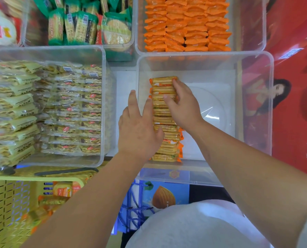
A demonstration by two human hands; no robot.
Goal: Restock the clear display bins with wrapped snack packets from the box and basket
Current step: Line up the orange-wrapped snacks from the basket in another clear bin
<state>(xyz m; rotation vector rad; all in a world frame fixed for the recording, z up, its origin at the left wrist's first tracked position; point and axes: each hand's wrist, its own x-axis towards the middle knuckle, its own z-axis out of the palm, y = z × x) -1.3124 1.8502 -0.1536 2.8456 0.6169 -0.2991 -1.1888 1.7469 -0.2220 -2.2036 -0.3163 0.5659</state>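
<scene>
At the lower left stood a yellow slotted basket (pixel 9 203) with a few orange packets (pixel 62 189) in it. Beyond it, a clear bin (pixel 102 154) was packed with pale yellow packets (pixel 23 108).

The left hand (pixel 138 129) lay over the left wall of the near clear bin (pixel 256 108). Its fingers were straight and pointed away from the person, and its thumb touched the near half of the row. It held nothing.

The row of orange-wrapped cracker packets (pixel 164 120) stood on the bin's floor, just beside the left wall. Its long axis ran from the near wall away from the person. Each packet stood on edge and lay crosswise, with its crimped ends pointing left and right.

The right hand (pixel 181 106) rested on the far half of the row from the right. Its fingers were spread and lightly bent across the packet tops, not closed round any packet.

The far end of the row stopped short of the far wall. To the right of the row, the bin's floor lay bare as far as the right wall.

Behind this bin, another clear bin (pixel 253 24) held rows of orange packets. A red printed carton (pixel 296 51) stood against the right side.
</scene>
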